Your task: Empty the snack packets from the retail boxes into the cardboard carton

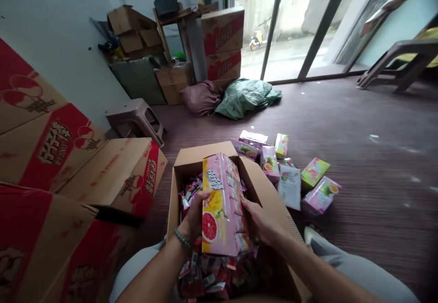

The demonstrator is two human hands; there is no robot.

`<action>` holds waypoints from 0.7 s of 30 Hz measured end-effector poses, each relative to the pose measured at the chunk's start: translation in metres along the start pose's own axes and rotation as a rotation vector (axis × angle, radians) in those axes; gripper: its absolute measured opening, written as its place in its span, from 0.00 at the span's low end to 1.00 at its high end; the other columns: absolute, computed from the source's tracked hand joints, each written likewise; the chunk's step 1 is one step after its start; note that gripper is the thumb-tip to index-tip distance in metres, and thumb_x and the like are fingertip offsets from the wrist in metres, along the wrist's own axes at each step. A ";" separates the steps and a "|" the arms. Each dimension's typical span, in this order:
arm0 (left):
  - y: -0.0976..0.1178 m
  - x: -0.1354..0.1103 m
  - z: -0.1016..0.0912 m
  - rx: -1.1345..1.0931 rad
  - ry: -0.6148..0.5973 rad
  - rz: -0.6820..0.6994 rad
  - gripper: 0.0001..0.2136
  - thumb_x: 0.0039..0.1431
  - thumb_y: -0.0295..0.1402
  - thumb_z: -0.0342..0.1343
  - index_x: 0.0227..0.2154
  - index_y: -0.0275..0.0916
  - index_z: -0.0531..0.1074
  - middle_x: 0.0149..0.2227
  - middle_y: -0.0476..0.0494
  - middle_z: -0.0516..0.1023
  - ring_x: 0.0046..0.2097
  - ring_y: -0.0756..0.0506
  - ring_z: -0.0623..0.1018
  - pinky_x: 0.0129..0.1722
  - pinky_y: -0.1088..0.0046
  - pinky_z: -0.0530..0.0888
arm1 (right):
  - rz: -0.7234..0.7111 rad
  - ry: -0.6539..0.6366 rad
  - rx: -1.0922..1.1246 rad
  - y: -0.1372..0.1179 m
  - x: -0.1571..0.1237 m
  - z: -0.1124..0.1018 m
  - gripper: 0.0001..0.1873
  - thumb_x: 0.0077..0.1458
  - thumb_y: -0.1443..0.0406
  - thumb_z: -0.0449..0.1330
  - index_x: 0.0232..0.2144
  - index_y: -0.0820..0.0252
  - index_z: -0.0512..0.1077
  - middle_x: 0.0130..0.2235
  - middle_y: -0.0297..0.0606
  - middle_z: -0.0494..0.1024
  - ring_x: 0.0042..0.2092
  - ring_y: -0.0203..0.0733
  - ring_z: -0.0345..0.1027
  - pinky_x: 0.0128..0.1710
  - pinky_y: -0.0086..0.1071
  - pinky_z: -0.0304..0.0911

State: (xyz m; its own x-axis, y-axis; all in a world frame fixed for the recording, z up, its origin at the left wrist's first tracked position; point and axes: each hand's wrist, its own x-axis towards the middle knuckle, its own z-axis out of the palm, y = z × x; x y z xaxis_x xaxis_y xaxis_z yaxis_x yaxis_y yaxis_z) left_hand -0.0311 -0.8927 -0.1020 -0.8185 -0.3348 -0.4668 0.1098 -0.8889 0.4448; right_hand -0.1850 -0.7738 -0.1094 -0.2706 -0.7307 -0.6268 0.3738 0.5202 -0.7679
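Between my hands is a pink and yellow printed box [222,211] with grapefruit pictures, tilted above an open carton. My left hand [195,216] grips its left side, the thumb lying on the front face and a beaded bracelet on the wrist. My right hand [258,223] holds the right side, where a row of wrapped pieces shows. Below, the cardboard carton [174,202] stands with its flaps folded out. Many small wrapped packets [205,275] fill it, partly hidden by the box and my arms.
Several small printed boxes [321,195] lie on the floor to the right. Large red and brown cartons [130,175] are stacked at the left. A plastic stool [132,111], a green sack [246,97] and a dark red sack [201,97] sit farther back, before glass doors.
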 end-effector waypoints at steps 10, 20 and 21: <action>-0.007 0.044 -0.019 0.436 0.094 0.153 0.50 0.40 0.25 0.65 0.69 0.38 0.51 0.46 0.38 0.81 0.37 0.42 0.80 0.38 0.67 0.76 | -1.229 0.170 -1.277 -0.011 0.008 -0.022 0.17 0.65 0.55 0.56 0.49 0.59 0.72 0.53 0.49 0.73 0.58 0.53 0.61 0.58 0.48 0.55; -0.011 0.044 -0.025 0.692 0.193 0.064 0.49 0.34 0.22 0.63 0.67 0.36 0.59 0.41 0.45 0.80 0.34 0.46 0.75 0.31 0.73 0.73 | -0.938 -0.219 -1.551 0.002 0.007 -0.017 0.20 0.60 0.51 0.61 0.43 0.62 0.71 0.41 0.42 0.74 0.43 0.46 0.64 0.50 0.43 0.55; -0.009 0.043 -0.024 0.683 0.191 0.062 0.49 0.33 0.21 0.63 0.66 0.35 0.60 0.40 0.45 0.81 0.34 0.46 0.76 0.32 0.73 0.73 | -0.927 -0.241 -1.560 0.003 0.007 -0.018 0.17 0.61 0.54 0.60 0.42 0.62 0.71 0.41 0.42 0.74 0.42 0.46 0.63 0.50 0.43 0.55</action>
State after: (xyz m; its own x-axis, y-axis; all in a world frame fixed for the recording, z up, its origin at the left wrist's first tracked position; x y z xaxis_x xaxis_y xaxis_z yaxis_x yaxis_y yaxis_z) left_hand -0.0536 -0.9065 -0.1447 -0.7022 -0.4832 -0.5229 -0.2761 -0.4922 0.8256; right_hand -0.2017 -0.7693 -0.1186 0.2868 -0.9564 -0.0550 -0.9148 -0.2564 -0.3122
